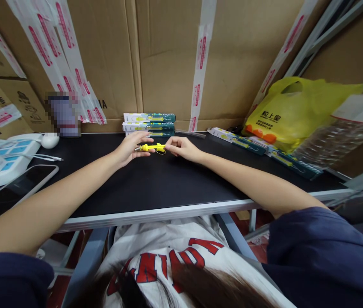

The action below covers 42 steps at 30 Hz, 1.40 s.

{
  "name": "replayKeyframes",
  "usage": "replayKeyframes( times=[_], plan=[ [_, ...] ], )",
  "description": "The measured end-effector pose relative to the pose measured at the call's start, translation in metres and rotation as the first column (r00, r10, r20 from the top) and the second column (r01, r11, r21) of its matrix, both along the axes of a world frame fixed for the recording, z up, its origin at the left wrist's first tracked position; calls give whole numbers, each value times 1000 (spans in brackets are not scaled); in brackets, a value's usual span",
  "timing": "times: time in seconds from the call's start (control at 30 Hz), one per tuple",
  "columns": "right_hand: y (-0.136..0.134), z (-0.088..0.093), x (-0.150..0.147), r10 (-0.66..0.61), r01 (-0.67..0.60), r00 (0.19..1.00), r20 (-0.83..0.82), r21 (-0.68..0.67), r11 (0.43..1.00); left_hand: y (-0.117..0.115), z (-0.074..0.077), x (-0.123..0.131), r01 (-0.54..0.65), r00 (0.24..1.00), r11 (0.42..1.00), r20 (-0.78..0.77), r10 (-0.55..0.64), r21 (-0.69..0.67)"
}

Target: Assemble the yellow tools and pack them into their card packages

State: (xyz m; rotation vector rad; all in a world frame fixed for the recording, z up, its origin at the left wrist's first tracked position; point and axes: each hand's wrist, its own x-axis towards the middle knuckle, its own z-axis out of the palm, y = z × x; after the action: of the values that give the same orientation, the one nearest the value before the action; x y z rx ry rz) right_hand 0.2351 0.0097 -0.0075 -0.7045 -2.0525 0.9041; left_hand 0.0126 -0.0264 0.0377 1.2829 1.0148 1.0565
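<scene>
Just in front of the stacked boxes, I hold a thin yellow pen-shaped tool (151, 147) level over the table, with a ribbed collar, a yellow clip-like piece and a fine loop on it. My left hand (129, 149) is curled loosely about its left end, the tool lying across the fingers. A short pale cord shows at that end. Thumb and fingertips of my right hand (183, 148) are closed in a pinch on the right end, hiding the tip. Behind stand slim printed boxes (149, 127) picturing a similar yellow tool.
More slim boxes (239, 141) lie at the right, beside a yellow plastic bag (290, 107) and a large clear bottle (332, 132). To the left are a power strip (17, 164), a white cable (45, 157) and a tablet-like device (17, 188). Cardboard (168, 55) walls the back.
</scene>
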Motion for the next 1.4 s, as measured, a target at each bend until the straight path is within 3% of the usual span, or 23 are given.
replayKeyframes(
  times=[0.13, 0.23, 0.4, 0.53, 0.63, 0.8, 1.17, 1.27, 1.4],
  plan=[
    [-4, 1, -2, 1, -1, 1000, -1, -32, 999, 4, 3, -3, 3, 976, 1000, 217, -5, 12],
    [-13, 2, -8, 37, -36, 999, 22, -54, 998, 5, -1, -1, 4, 962, 996, 270, -28, 90],
    [-26, 1, -19, 88, -87, 996, 2, -99, 991, 4, -14, 3, 100, 991, 965, 61, -118, 243],
    [-31, -2, -24, 93, -92, 996, 5, -107, 990, 6, -21, 5, 123, 990, 929, -110, -89, 348],
    [-32, -3, -25, 81, -81, 997, -3, -114, 990, 9, -22, 5, 56, 996, 915, -91, -21, 400],
    [-29, 0, -23, 113, -107, 993, 37, -135, 985, 12, -22, 4, -50, 999, 930, 16, 47, 365],
    [-27, -1, -22, 144, -135, 988, 57, -136, 981, 19, -26, 2, -103, 995, 915, 50, 91, 391],
    [-25, -2, -21, 93, -88, 995, 34, -135, 987, 20, -29, 2, -77, 997, 921, 47, 64, 381],
    [-11, -4, -13, -170, 158, 980, -104, -115, 981, 23, -32, 1, -35, 999, 907, 16, 31, 421]
  ],
)
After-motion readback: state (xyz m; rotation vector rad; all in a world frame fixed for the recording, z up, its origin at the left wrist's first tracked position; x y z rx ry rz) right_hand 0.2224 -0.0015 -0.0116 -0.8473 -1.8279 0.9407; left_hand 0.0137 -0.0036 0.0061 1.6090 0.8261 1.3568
